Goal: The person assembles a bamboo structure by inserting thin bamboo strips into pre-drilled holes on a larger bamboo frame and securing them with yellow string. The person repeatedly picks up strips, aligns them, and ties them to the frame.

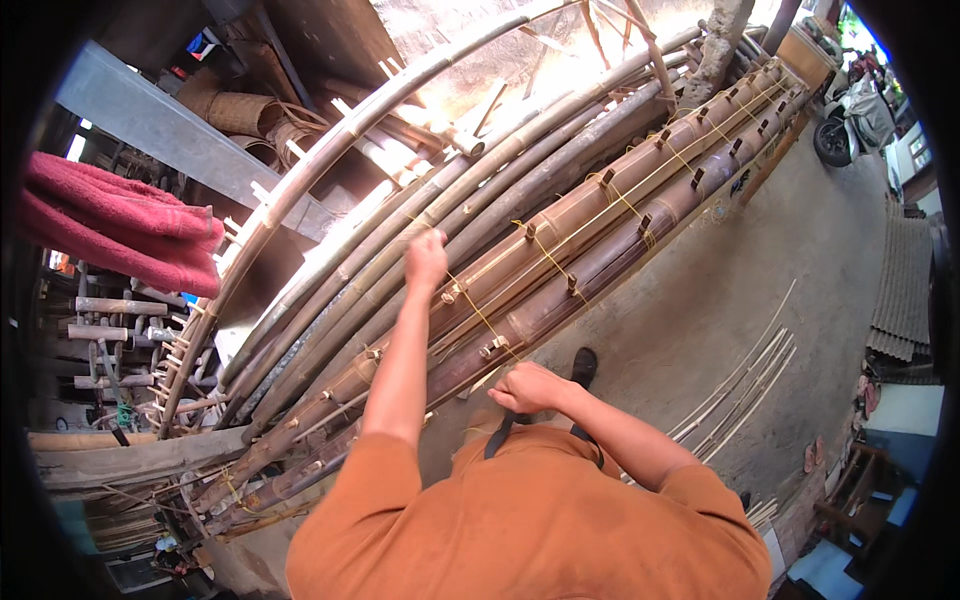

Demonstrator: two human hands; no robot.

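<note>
Daylit workshop with a grey concrete floor (700, 310). Central items: a far bamboo pole (575, 208) and a near bamboo pole (620, 245), long, brown, side by side, running diagonally before the person, set with short pegs (697, 178) and crossed by yellow cord (481, 313). Left hand (426, 262): raised over the far side, fingers closed, apparently on the cord. Right hand (532, 387): on the near side, fingers closed, apparently on the same cord; exact hold hidden. Possible faults, by judgement: cord slipping or snapping if pulled unevenly; a peg tilting under sideways tension. Beyond: stacked poles (520, 165), a curved pegged pole (345, 132), a red towel (120, 225). Rightward: thin strips (742, 393) on the floor; a parked motorbike (833, 142).
</note>
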